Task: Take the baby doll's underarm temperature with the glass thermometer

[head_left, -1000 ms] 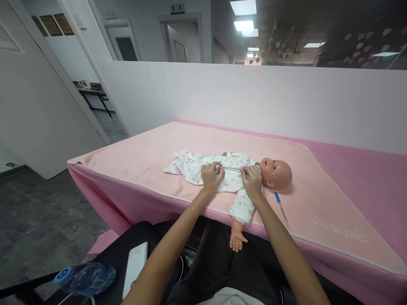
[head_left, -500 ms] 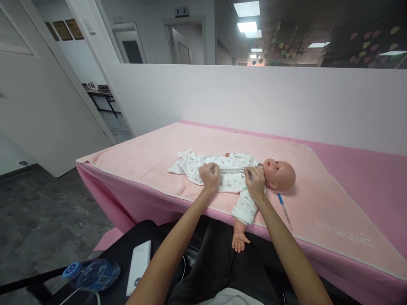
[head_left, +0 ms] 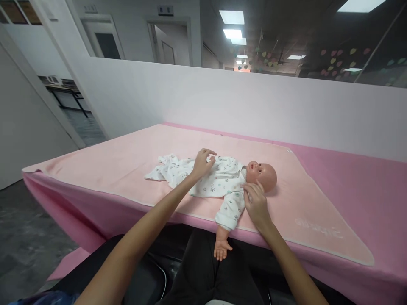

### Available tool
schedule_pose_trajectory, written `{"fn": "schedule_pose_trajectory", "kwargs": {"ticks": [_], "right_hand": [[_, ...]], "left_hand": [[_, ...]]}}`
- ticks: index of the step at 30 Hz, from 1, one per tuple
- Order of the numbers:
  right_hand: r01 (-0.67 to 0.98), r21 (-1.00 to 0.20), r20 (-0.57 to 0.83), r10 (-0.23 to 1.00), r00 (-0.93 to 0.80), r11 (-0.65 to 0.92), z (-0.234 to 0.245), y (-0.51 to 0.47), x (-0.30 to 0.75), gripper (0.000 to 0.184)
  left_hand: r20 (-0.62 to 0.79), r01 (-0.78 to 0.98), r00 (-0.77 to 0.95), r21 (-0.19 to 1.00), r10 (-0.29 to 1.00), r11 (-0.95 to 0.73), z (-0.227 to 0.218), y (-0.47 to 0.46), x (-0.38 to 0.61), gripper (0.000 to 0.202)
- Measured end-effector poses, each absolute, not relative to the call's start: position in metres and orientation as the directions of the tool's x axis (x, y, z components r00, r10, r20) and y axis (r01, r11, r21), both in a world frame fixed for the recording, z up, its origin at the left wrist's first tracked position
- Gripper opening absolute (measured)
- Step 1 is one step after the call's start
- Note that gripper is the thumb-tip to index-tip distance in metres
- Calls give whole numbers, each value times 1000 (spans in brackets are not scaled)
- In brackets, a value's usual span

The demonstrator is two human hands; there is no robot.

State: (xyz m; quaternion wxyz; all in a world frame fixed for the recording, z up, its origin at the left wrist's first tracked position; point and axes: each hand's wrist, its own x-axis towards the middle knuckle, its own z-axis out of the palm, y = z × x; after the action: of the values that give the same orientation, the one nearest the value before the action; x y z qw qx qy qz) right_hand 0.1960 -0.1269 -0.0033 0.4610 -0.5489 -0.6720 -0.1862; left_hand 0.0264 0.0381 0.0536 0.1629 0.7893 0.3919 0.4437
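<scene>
A baby doll [head_left: 263, 175] lies on its back on a pale pink towel [head_left: 133, 156], head to the right, in a white printed garment [head_left: 219, 182]. My left hand [head_left: 202, 162] reaches over the doll's belly with its fingers curled and pinching the cloth at the far side. My right hand [head_left: 256, 204] lies at the doll's near shoulder, just below the chin, fingertips pressed together on the garment where the sleeve starts. The doll's near arm [head_left: 222, 245] hangs bare over the table's front edge.
The towel lies on a table with a darker pink cover [head_left: 365, 182], backed by a low white partition [head_left: 254, 106]. My dark-trousered lap [head_left: 203, 271] is right under the front edge. An open floor and doorway lie to the left.
The view has swung right and down. My left hand moved from the doll's chest to its far side. My right hand slid down to the near shoulder. The blue-tipped stick beside the head is no longer seen.
</scene>
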Motion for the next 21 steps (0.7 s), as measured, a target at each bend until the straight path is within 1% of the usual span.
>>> {"fn": "schedule_pose_trajectory", "kwargs": {"ticks": [2, 3, 5, 7, 8, 10, 12, 15, 17, 18, 21], "right_hand": [[921, -321, 773, 623, 120, 221, -10, -151, 207, 21], [923, -353, 738, 652, 175, 152, -14, -162, 212, 21], [920, -391, 665, 694, 274, 11, -22, -183, 221, 22], [911, -402, 606, 719, 341, -94, -29, -202, 226, 23], [905, -408, 583, 727, 363, -125, -33, -210, 227, 23], [897, -415, 561, 733, 385, -153, -39, -222, 225, 24], [902, -399, 592, 704, 392, -167, -46, -229, 219, 25], [922, -339, 684, 624, 379, -189, -56, -231, 212, 26], [928, -327, 707, 606, 364, -176, -63, -229, 211, 25], [929, -332, 705, 611, 361, -165, -66, -228, 212, 26], [910, -381, 689, 607, 397, -162, -72, -227, 217, 31]], "left_hand": [[492, 392, 484, 617, 724, -682, 55, 37, 42, 22], [457, 377, 565, 598, 687, -708, 53, 36, 50, 23], [429, 385, 672, 493, 603, -780, 47, 31, 61, 25], [449, 403, 713, 367, 539, -838, 41, 27, 65, 30], [467, 407, 715, 327, 520, -853, 39, 25, 65, 31], [505, 397, 708, 293, 493, -870, 36, 23, 63, 32], [541, 366, 707, 271, 455, -891, 34, 23, 58, 31], [555, 312, 736, 229, 387, -922, 32, 20, 53, 30], [546, 312, 739, 243, 395, -918, 30, 19, 53, 30], [543, 326, 725, 272, 424, -905, 30, 20, 54, 30], [501, 413, 628, 434, 596, -801, 34, 30, 58, 33]]}}
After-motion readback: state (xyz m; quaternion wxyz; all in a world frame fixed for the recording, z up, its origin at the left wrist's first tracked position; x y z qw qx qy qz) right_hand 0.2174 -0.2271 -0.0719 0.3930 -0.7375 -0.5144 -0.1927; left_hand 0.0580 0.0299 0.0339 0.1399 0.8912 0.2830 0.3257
